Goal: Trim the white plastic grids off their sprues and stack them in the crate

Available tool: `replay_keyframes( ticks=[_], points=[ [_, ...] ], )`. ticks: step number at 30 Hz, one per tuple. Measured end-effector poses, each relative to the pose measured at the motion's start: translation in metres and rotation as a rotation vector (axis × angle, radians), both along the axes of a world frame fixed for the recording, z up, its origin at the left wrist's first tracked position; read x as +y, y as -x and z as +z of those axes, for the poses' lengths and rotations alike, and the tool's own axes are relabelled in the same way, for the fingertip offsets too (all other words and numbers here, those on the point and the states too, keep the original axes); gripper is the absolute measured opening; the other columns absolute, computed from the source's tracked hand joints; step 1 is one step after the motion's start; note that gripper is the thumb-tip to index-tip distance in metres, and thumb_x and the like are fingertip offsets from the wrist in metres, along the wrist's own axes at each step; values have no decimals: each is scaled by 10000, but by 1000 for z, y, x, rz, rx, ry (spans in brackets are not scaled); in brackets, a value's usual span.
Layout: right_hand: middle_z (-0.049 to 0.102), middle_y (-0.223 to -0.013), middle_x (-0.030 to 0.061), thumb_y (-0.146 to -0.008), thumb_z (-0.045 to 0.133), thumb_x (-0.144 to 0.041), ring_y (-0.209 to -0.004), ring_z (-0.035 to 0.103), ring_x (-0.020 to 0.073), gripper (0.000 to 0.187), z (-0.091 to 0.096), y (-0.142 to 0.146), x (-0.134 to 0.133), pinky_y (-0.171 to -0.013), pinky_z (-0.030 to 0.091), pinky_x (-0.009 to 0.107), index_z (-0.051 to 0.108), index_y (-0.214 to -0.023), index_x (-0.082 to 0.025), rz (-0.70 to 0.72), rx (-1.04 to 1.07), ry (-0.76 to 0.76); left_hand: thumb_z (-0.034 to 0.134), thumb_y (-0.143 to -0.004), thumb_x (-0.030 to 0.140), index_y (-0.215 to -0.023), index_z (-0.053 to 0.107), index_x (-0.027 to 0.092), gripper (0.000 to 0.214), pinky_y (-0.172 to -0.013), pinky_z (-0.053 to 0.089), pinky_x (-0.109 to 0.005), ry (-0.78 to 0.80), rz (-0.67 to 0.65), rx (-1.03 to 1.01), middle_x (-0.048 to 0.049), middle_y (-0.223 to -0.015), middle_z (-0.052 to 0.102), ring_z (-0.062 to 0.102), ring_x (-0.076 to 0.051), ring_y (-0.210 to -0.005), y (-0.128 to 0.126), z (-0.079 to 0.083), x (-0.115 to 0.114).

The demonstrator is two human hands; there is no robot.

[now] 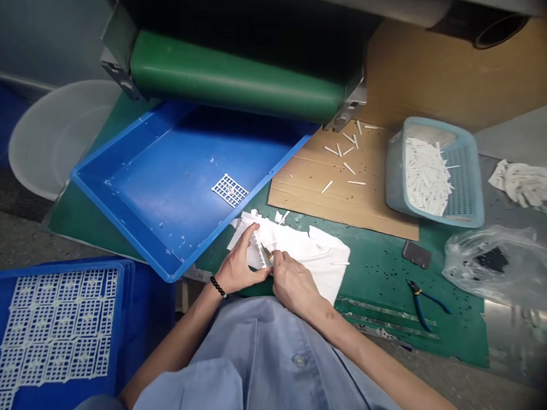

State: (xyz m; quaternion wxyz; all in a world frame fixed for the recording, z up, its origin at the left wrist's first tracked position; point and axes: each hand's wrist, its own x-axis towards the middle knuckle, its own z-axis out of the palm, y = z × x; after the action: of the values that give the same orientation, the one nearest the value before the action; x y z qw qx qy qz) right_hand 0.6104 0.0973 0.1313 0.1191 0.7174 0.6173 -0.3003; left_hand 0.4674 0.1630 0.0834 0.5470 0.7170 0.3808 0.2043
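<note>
Left hand [236, 268], over the counter's [370, 274] near side, grips a white grid [260, 251] edgewise; right hand [295, 283] curls just right, fingers' [278, 257] hold unclear.

The green bench [375, 247] carries a blue tray [162, 180] aslant at its left, one corner jutting past the near edge. Beside the tray, a white cloth [323, 251] lies spread near that edge. Cardboard [301, 185] lies behind the cloth, a basket [474, 176] overlapping its right end. Farther right are a dark block [416, 254], opened pliers [418, 301], a clear bag [473, 269] and scattered black specks [463, 295].
</note>
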Motion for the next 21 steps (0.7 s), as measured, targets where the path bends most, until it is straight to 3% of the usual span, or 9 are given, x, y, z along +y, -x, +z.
replay_keyframes(
  ticks=[7, 13, 16, 21],
  points=[
    [549, -1042, 114, -892, 420, -157, -973, 520, 243, 253, -22, -1, -5, -731, 423, 292, 475, -1138, -144, -16, 4, -14, 695, -634, 190, -1432, 213, 231, 934, -1069, 413, -411, 52, 14, 4, -98, -1451, 365, 380, -277, -1326, -1, -5, 1],
    [555, -1049, 126, -940, 356, -193, -1020, 482, 244, 265, -41, -4, -13, -800, 410, 304, 489, -1157, -122, -6, 57, -125, 672, -629, 136, -1464, 158, 237, 985, -1095, 376, -421, 74, -4, -1, -98, -1487, 319, 349, -288, -1350, 2, -5, 2],
    [558, -1089, 120, -973, 320, -242, -1038, 495, 232, 285, -36, -6, -14, -788, 409, 294, 464, -1192, -129, -55, 78, -156, 654, -645, 117, -1493, 68, 252, 1039, -1107, 356, -418, 68, -56, -25, -86, -1525, 263, 321, -286, -1371, 5, -5, 4],
    [579, -1070, 128, -935, 390, -199, -979, 560, 245, 294, -10, -6, -9, -751, 411, 307, 433, -1216, -126, -55, 94, -82, 677, -668, 163, -1501, 35, 253, 1055, -1091, 371, -426, 28, -90, -33, -93, -1532, 252, 311, -290, -1377, 8, -6, 5]
  ],
)
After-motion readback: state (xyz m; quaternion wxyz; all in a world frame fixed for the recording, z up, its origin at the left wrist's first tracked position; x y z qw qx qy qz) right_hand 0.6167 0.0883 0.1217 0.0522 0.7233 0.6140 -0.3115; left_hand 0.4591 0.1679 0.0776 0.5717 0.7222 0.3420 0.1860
